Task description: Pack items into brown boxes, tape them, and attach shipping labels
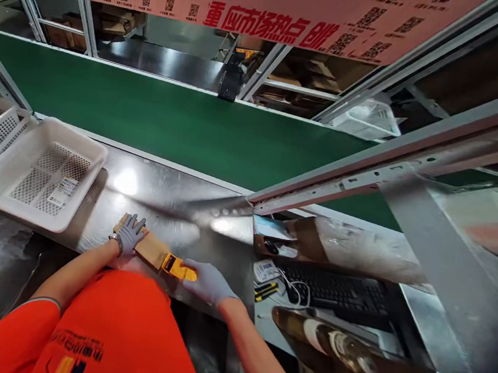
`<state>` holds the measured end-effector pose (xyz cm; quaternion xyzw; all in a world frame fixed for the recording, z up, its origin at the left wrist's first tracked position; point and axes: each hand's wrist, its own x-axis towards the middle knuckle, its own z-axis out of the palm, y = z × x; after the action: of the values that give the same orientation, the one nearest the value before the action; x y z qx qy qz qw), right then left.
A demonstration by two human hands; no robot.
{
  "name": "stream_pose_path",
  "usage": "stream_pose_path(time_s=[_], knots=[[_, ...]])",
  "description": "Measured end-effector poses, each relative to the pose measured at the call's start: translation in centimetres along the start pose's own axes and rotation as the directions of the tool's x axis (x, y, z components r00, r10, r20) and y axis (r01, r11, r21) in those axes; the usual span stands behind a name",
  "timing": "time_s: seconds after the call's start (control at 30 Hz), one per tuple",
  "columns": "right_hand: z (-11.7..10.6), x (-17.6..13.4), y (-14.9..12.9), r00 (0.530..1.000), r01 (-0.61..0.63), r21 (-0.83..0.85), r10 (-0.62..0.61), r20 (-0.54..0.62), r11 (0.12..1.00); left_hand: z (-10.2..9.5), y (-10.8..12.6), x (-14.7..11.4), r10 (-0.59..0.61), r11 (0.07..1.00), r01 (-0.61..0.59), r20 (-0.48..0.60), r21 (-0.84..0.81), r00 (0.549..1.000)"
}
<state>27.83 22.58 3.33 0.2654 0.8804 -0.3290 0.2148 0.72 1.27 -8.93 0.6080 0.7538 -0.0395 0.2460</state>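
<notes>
A long, narrow brown cardboard box [153,249] lies on the metal table close to my body. My left hand [130,236], in a grey glove, rests flat on its left part with the fingers spread. At the box's right end is a yellow tape dispenser [179,267], gripped by my gloved right hand [210,282]. The dispenser touches or nearly touches the box end. Whether tape runs from it onto the box I cannot make out.
A white plastic basket [91,140] with a label inside stands at left. Behind the metal table [165,180] runs a green conveyor belt [162,118]. To the right are a metal post [320,188], a keyboard [336,290], a yellow cutter [266,291] and rolls of wrap.
</notes>
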Motion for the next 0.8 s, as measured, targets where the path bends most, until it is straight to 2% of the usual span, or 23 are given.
stream_pose_path(time_s=[0.07,0.2,0.3,0.4,0.53,0.6,0.7,0.77,0.8], knots=[[-0.5,0.3,-0.7,0.999,-0.028,-0.026,0.028,0.023,0.999,0.1,0.1,0.1,-0.006,1.0,0.006,0.009,0.009,1.0],[-0.9,2.1,-1.9,0.992,-0.113,0.047,0.11,0.069,0.993,0.4,0.1,0.3,-0.008,1.0,0.008,0.0,0.009,1.0],[-1.9,2.3,-0.3,0.969,-0.235,-0.031,0.237,0.074,0.972,0.4,-0.1,0.7,-0.054,0.999,0.054,-0.013,-0.001,0.998],[-3.1,1.2,2.7,0.937,-0.346,-0.031,0.343,-0.073,0.938,0.0,0.1,1.5,-0.116,0.993,0.115,-0.022,-0.019,0.993],[-3.3,1.3,5.2,0.826,-0.501,0.005,0.48,-0.295,0.865,-0.8,0.8,2.6,-0.191,0.982,0.19,-0.039,-0.022,0.981],[-2.0,2.6,5.4,0.784,-0.538,0.038,0.517,-0.344,0.842,-1.1,1.3,2.8,-0.228,0.974,0.227,-0.046,-0.015,0.973],[1.9,5.8,5.1,0.721,-0.527,0.116,0.515,-0.464,0.842,-1.7,1.8,2.9,-0.246,0.969,0.246,-0.039,-0.007,0.968],[5.6,8.2,4.1,0.661,-0.43,0.219,0.471,-0.584,0.876,-2.1,1.9,2.8,-0.254,0.967,0.253,-0.012,-0.008,0.967],[7.5,9.5,3.4,0.653,-0.323,0.289,0.434,-0.621,0.901,-2.3,1.9,2.8,-0.257,0.966,0.257,0.002,-0.009,0.966]])
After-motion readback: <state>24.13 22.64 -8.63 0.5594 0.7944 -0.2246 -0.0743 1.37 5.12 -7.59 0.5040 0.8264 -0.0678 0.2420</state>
